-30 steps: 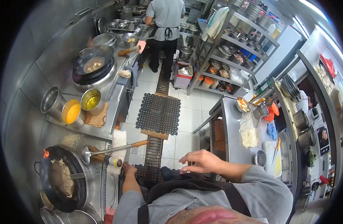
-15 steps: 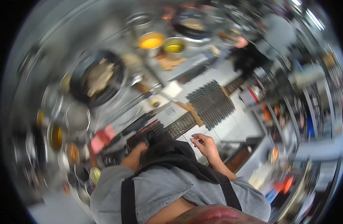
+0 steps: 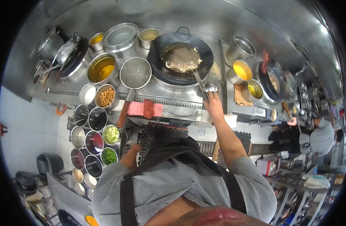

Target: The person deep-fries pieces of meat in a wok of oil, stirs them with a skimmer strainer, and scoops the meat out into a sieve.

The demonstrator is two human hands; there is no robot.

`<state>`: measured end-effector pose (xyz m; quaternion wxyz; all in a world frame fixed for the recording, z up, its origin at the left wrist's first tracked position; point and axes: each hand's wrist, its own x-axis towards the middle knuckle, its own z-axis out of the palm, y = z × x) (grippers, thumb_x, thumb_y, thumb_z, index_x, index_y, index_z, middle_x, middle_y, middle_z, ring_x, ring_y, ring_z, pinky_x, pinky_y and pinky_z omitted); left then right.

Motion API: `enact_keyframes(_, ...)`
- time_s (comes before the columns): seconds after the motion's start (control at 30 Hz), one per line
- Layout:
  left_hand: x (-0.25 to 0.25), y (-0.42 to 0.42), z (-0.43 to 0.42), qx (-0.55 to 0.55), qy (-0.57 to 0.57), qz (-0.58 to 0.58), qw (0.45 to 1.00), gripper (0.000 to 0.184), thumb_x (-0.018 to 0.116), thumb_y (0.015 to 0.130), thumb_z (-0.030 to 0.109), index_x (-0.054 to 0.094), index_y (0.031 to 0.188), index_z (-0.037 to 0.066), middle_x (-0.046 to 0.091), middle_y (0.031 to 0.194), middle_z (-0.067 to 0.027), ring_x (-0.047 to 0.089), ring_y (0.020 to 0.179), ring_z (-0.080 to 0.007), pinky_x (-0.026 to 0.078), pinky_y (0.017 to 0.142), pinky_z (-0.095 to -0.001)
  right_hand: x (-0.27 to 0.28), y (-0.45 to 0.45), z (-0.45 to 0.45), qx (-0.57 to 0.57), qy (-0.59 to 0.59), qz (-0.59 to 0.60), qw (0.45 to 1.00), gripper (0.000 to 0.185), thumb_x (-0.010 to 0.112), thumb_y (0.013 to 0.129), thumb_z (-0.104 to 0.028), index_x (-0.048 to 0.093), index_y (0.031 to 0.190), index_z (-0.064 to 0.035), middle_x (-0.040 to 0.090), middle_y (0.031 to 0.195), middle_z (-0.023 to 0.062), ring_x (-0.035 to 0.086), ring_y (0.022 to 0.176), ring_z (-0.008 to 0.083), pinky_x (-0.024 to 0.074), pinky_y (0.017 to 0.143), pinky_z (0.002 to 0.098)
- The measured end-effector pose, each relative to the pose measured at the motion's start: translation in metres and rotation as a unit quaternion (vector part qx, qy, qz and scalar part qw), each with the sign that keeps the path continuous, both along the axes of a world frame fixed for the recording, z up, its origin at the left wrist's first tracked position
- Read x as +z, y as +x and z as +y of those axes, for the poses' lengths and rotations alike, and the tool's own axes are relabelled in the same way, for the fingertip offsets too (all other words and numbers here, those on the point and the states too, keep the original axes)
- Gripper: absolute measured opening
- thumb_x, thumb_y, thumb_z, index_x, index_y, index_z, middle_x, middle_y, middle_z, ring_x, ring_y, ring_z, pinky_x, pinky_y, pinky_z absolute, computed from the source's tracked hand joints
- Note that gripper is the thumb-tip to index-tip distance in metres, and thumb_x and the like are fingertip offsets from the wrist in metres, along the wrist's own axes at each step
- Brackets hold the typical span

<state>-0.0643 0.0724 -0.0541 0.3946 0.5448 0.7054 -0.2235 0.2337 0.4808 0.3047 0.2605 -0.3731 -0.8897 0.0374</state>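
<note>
My right hand is at the near end of a flat metal handle that runs into a black wok; its fingers appear closed around it. The utensil's head is not clear among the brownish food, which has pale pieces along its edge. A shiny ladle bowl lies just beyond my fingertips, its handle hidden by the hand. My left hand hangs low beside the black apron, with its fingers out of sight.
A round strainer with a wooden handle rests left of the wok. Pots of yellow liquid stand behind it. Several metal tubs, including diced green vegetable, line the left. A person in grey is at the right.
The view has swung from the right towards the stove and sharpened. My right hand has gone from free in front of my body up to the utensil handle at the wok.
</note>
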Motion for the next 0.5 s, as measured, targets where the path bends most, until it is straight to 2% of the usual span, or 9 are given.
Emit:
enact_keyframes(0.03,-0.018,0.0,-0.012,0.087,0.017,0.003,0.996,0.045,0.047,0.082,0.036,0.065,0.105,0.001,0.06,0.115,-0.0209,0.056,0.111,-0.0328,0.043,0.095,-0.042,-0.011,-0.013,0.014,0.014,0.004,-0.005,1.0,0.05,0.068,0.076,-0.015,0.051,0.121,-0.003,0.058,0.107,0.0203,0.06,0.093,0.0373,0.0487,0.081,0.0437)
enact_keyframes(0.13,0.019,-0.007,-0.019,0.188,0.017,-0.045,0.981,0.042,0.049,0.081,0.031,0.064,0.104,0.0,0.063,0.107,-0.0208,0.062,0.095,-0.0326,0.05,0.081,-0.0412,-0.06,-0.041,0.059,-0.082,-0.169,-0.133,0.973,0.05,0.055,0.076,-0.003,0.047,0.126,-0.0047,0.056,0.111,0.0239,0.058,0.098,0.0419,0.0472,0.085,0.0473)
enact_keyframes(0.23,0.015,-0.018,-0.039,0.178,0.124,-0.098,0.971,0.036,0.052,0.078,0.022,0.064,0.102,-0.001,0.065,0.096,-0.0219,0.068,0.072,-0.0316,0.055,0.06,-0.0399,-0.042,-0.049,0.08,-0.052,-0.115,-0.087,0.988,0.046,0.05,0.077,0.0,0.05,0.123,-0.0038,0.061,0.097,0.0247,0.06,0.089,0.0404,0.0487,0.079,0.0481)
enact_keyframes(0.27,0.035,-0.015,-0.04,0.177,0.121,-0.099,0.972,0.036,0.052,0.078,0.022,0.064,0.102,-0.001,0.065,0.096,-0.0219,0.068,0.072,-0.0316,0.055,0.06,-0.0399,-0.035,-0.045,0.087,-0.024,-0.08,-0.072,0.994,0.044,0.049,0.077,0.001,0.052,0.121,-0.0039,0.062,0.091,0.0245,0.061,0.087,0.0401,0.0492,0.077,0.0479)
enact_keyframes(0.33,0.102,0.001,-0.033,0.467,0.12,-0.133,0.866,0.034,0.052,0.078,0.023,0.065,0.1,0.0,0.065,0.096,-0.0229,0.067,0.079,-0.0318,0.054,0.067,-0.0419,-0.019,-0.036,0.09,-0.046,-0.079,-0.027,0.995,0.035,0.048,0.082,-0.001,0.057,0.115,-0.0017,0.063,0.089,0.0227,0.06,0.086,0.0404,0.0485,0.075,0.0464)
enact_keyframes(0.37,0.032,-0.006,-0.059,0.308,0.156,-0.066,0.936,0.035,0.053,0.078,0.025,0.066,0.099,0.0,0.064,0.099,-0.023,0.065,0.089,-0.0335,0.052,0.075,-0.043,-0.006,-0.034,0.084,-0.059,-0.096,-0.023,0.993,0.035,0.049,0.082,-0.001,0.056,0.117,-0.0011,0.063,0.09,0.0227,0.06,0.087,0.0407,0.0482,0.076,0.0458)
enact_keyframes(0.4,0.003,-0.007,-0.076,0.308,0.158,-0.068,0.936,0.035,0.053,0.078,0.025,0.066,0.099,0.0,0.064,0.099,-0.023,0.065,0.089,-0.0335,0.052,0.075,-0.043,0.006,-0.032,0.079,-0.072,-0.112,-0.018,0.991,0.035,0.049,0.083,-0.002,0.055,0.118,-0.0005,0.063,0.091,0.0228,0.059,0.088,0.0409,0.0478,0.076,0.0453)
enact_keyframes(0.47,-0.02,-0.001,-0.091,0.168,0.109,-0.071,0.977,0.037,0.055,0.078,0.03,0.067,0.098,0.002,0.063,0.103,-0.0223,0.062,0.098,-0.0343,0.05,0.083,-0.0423,0.004,-0.029,0.079,-0.101,-0.071,-0.024,0.992,0.038,0.05,0.083,-0.002,0.054,0.12,-0.0002,0.064,0.089,0.0216,0.062,0.081,0.0379,0.0495,0.07,0.0434)
enact_keyframes(0.5,-0.015,0.005,-0.091,0.169,0.109,-0.075,0.977,0.037,0.055,0.078,0.03,0.067,0.098,0.002,0.063,0.103,-0.0223,0.062,0.098,-0.0343,0.05,0.083,-0.0423,0.003,-0.028,0.079,-0.133,-0.034,-0.028,0.99,0.04,0.051,0.082,-0.002,0.052,0.123,0.0001,0.065,0.087,0.0205,0.064,0.074,0.035,0.0513,0.064,0.0416)
